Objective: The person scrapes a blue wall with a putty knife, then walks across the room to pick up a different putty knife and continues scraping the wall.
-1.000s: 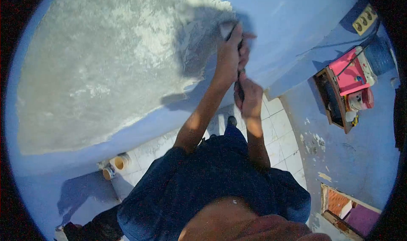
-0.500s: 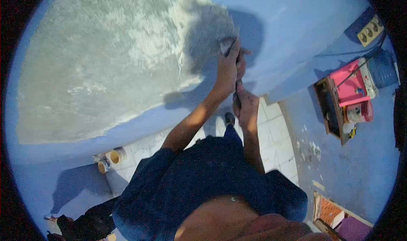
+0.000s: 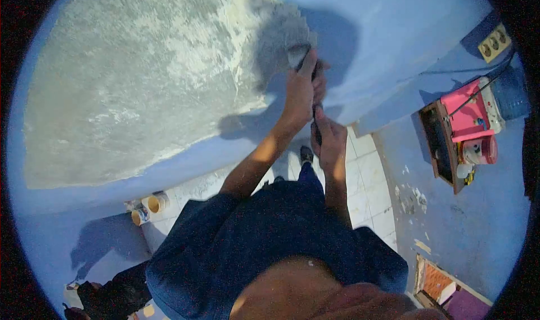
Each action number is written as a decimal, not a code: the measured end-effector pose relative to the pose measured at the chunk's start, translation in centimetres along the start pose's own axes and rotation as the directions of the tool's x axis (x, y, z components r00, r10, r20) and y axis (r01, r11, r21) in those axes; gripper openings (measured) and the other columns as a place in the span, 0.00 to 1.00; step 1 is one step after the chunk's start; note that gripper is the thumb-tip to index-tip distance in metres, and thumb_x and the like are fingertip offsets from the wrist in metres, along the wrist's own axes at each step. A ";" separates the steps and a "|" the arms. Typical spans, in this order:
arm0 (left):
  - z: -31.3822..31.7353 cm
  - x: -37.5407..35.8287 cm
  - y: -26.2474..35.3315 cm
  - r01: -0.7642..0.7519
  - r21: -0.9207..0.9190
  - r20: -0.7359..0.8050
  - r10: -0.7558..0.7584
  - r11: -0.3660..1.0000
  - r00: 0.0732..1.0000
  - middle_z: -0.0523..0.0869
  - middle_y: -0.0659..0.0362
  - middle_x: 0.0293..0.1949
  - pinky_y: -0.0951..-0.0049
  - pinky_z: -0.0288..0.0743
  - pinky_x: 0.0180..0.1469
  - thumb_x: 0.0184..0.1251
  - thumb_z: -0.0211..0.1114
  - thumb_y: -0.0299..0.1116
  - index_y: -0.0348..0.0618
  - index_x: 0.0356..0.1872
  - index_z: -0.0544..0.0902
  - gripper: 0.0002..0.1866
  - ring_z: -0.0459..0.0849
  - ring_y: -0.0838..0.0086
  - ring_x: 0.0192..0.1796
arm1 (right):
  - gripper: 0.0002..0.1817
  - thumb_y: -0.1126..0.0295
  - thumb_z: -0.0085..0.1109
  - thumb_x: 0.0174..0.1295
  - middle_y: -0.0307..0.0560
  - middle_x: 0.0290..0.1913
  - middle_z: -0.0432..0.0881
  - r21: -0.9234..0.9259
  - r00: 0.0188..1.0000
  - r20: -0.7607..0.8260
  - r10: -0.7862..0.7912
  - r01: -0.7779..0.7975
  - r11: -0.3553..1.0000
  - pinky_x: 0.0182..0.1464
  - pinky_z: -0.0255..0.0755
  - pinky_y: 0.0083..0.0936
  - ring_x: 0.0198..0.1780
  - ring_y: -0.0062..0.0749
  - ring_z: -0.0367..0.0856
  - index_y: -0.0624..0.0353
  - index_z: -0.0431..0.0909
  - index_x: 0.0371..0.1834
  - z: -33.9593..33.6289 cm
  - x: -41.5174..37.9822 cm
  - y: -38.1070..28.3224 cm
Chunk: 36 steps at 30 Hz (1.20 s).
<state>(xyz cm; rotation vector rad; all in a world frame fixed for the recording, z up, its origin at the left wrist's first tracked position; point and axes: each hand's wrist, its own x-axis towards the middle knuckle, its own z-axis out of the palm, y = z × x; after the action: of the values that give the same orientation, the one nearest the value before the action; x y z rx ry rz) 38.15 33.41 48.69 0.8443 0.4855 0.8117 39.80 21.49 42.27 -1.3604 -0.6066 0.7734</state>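
Note:
A long-handled scraper (image 3: 298, 54) has its wide metal blade against the wall, at the border between the blue paint and the bare grey patch (image 3: 146, 84). Close behind the blade, my left hand (image 3: 301, 92) is wrapped round the upper handle. My right hand (image 3: 331, 137) grips the same dark handle lower down, nearer my body. Part of the handle is hidden by my fingers. Shadows of my head and arms fall on the wall around the blade.
To the right hangs a wooden shelf (image 3: 441, 145) with a pink container (image 3: 464, 115), a tub (image 3: 481, 150) and a blue water jug (image 3: 511, 95). A power socket strip (image 3: 495, 43) sits above. Pots (image 3: 156, 203) stand on the tiled floor (image 3: 365, 179) at left.
The scraper's blade has shifted slightly up and left at the paint border, both hands still on the handle. The view has moved a little.

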 end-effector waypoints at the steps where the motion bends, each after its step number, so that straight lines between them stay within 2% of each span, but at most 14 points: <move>1: -0.1 0.5 0.3 -0.014 0.034 -0.005 0.014 0.999 1.000 0.64 0.71 0.11 0.80 0.46 0.11 0.68 0.57 0.49 0.40 0.25 0.79 0.21 0.58 0.86 0.09 | 0.25 0.54 0.51 0.68 0.32 0.12 0.65 -0.050 0.998 0.016 -0.069 0.069 0.996 0.16 0.50 0.19 0.13 0.15 0.58 0.56 0.70 0.14 0.2 0.6 0.1; 4: 0.4 0.6 1.0 -0.016 0.059 0.028 0.014 0.998 0.999 0.63 0.71 0.11 0.80 0.46 0.11 0.67 0.58 0.49 0.41 0.24 0.78 0.20 0.58 0.86 0.09 | 0.26 0.52 0.51 0.68 0.32 0.10 0.62 0.157 1.000 0.011 -0.002 0.000 0.988 0.12 0.44 0.17 0.09 0.14 0.54 0.54 0.68 0.13 1.1 1.8 -2.0; 11: 0.9 0.6 1.9 -0.053 0.074 0.031 0.051 0.996 0.998 0.62 0.71 0.11 0.80 0.47 0.12 0.66 0.59 0.47 0.42 0.24 0.75 0.19 0.58 0.85 0.10 | 0.29 0.49 0.50 0.67 0.32 0.11 0.64 0.036 1.000 -0.010 0.010 -0.009 0.999 0.16 0.49 0.19 0.14 0.15 0.58 0.55 0.68 0.11 1.3 1.3 -3.1; 14: 0.8 0.4 0.6 0.021 -0.052 0.023 -0.020 0.998 1.000 0.62 0.70 0.11 0.80 0.47 0.12 0.66 0.59 0.48 0.42 0.24 0.75 0.19 0.57 0.85 0.10 | 0.29 0.49 0.49 0.67 0.32 0.11 0.64 -0.047 0.997 -0.064 0.041 -0.044 0.998 0.17 0.50 0.20 0.15 0.15 0.59 0.56 0.69 0.11 0.3 0.4 -3.3; 16: -0.5 0.1 0.1 0.056 -0.013 -0.026 -0.056 0.998 0.998 0.62 0.70 0.11 0.80 0.47 0.12 0.66 0.59 0.48 0.43 0.24 0.75 0.19 0.57 0.85 0.10 | 0.28 0.52 0.51 0.67 0.32 0.11 0.66 0.021 0.990 0.007 0.138 -0.138 0.990 0.17 0.51 0.20 0.15 0.15 0.59 0.56 0.69 0.11 0.5 -0.5 -2.5; 18: -0.2 0.0 0.8 0.060 -0.002 -0.010 -0.060 0.998 0.998 0.62 0.70 0.11 0.80 0.47 0.12 0.66 0.59 0.48 0.43 0.24 0.75 0.19 0.56 0.85 0.10 | 0.26 0.55 0.53 0.67 0.33 0.12 0.67 -0.020 1.000 -0.027 -0.003 0.002 1.000 0.17 0.52 0.20 0.14 0.15 0.60 0.56 0.70 0.11 1.0 1.1 -2.0; 22: -0.6 -0.8 -0.4 0.077 -0.055 -0.030 -0.079 0.996 0.996 0.61 0.71 0.11 0.80 0.46 0.12 0.67 0.59 0.47 0.43 0.24 0.74 0.19 0.56 0.85 0.10 | 0.25 0.55 0.52 0.67 0.33 0.12 0.66 0.024 0.991 -0.008 0.136 -0.136 0.990 0.17 0.54 0.21 0.14 0.16 0.61 0.57 0.71 0.13 0.2 -0.4 -3.1; 24: -0.4 0.3 0.4 0.035 -0.040 -0.008 -0.036 0.999 0.999 0.61 0.71 0.11 0.81 0.46 0.12 0.67 0.58 0.47 0.44 0.24 0.75 0.18 0.56 0.85 0.10 | 0.25 0.54 0.52 0.67 0.32 0.12 0.66 -0.017 0.996 0.001 0.094 -0.094 0.995 0.17 0.53 0.21 0.14 0.16 0.60 0.57 0.71 0.14 0.5 -0.1 -1.6; 26: 0.2 0.6 1.2 -0.001 -0.011 0.050 0.001 1.000 0.999 0.62 0.71 0.11 0.81 0.46 0.12 0.67 0.59 0.46 0.44 0.24 0.75 0.18 0.56 0.86 0.10 | 0.25 0.53 0.53 0.67 0.31 0.11 0.64 -0.064 0.993 0.028 -0.117 0.119 0.991 0.15 0.51 0.18 0.13 0.14 0.59 0.56 0.71 0.15 0.3 0.8 -0.3; 28: 0.1 0.2 0.8 0.060 -0.062 0.020 -0.059 0.996 0.998 0.63 0.70 0.12 0.80 0.47 0.12 0.67 0.60 0.45 0.43 0.24 0.75 0.17 0.58 0.85 0.11 | 0.26 0.52 0.52 0.67 0.31 0.10 0.63 0.101 0.999 0.010 0.053 -0.054 0.993 0.12 0.48 0.18 0.11 0.13 0.56 0.54 0.70 0.14 0.4 0.4 -3.3; 30: 0.0 -0.8 0.5 0.096 -0.087 -0.061 -0.102 0.992 0.993 0.64 0.70 0.12 0.80 0.47 0.12 0.67 0.60 0.44 0.42 0.24 0.75 0.17 0.58 0.85 0.11 | 0.25 0.53 0.52 0.67 0.31 0.11 0.63 0.077 0.997 -0.009 0.071 -0.070 0.995 0.13 0.46 0.17 0.11 0.12 0.56 0.55 0.70 0.14 0.6 -0.8 -2.0; 32: -0.1 0.4 0.7 -0.055 -0.022 -0.080 0.053 0.998 0.995 0.65 0.70 0.12 0.80 0.47 0.12 0.66 0.60 0.43 0.41 0.25 0.76 0.17 0.59 0.85 0.11 | 0.24 0.53 0.52 0.67 0.30 0.11 0.62 0.043 0.997 0.026 0.072 -0.073 0.996 0.13 0.45 0.17 0.11 0.12 0.56 0.55 0.70 0.16 1.1 -0.1 -1.2; 33: -0.3 0.3 0.5 -0.065 -0.009 -0.054 0.065 0.998 0.996 0.65 0.69 0.12 0.80 0.48 0.13 0.66 0.60 0.43 0.41 0.25 0.76 0.16 0.59 0.85 0.11 | 0.24 0.54 0.52 0.68 0.30 0.11 0.62 -0.009 0.999 0.013 -0.040 0.040 0.999 0.13 0.44 0.16 0.11 0.11 0.55 0.54 0.70 0.15 1.3 0.9 -1.3; 36: 1.7 0.6 3.1 -0.044 -0.030 0.131 0.047 0.999 0.990 0.65 0.69 0.12 0.80 0.48 0.13 0.66 0.61 0.43 0.41 0.26 0.76 0.16 0.58 0.85 0.11 | 0.27 0.52 0.50 0.68 0.32 0.11 0.65 0.139 0.999 0.027 -0.022 0.018 0.990 0.16 0.50 0.19 0.13 0.14 0.58 0.55 0.68 0.12 1.0 1.4 -4.3</move>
<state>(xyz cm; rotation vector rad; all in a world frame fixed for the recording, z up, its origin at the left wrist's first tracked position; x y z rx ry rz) 38.30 34.30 52.13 0.8809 0.3390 0.7965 40.48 23.03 46.59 -1.2165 -0.5772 0.8052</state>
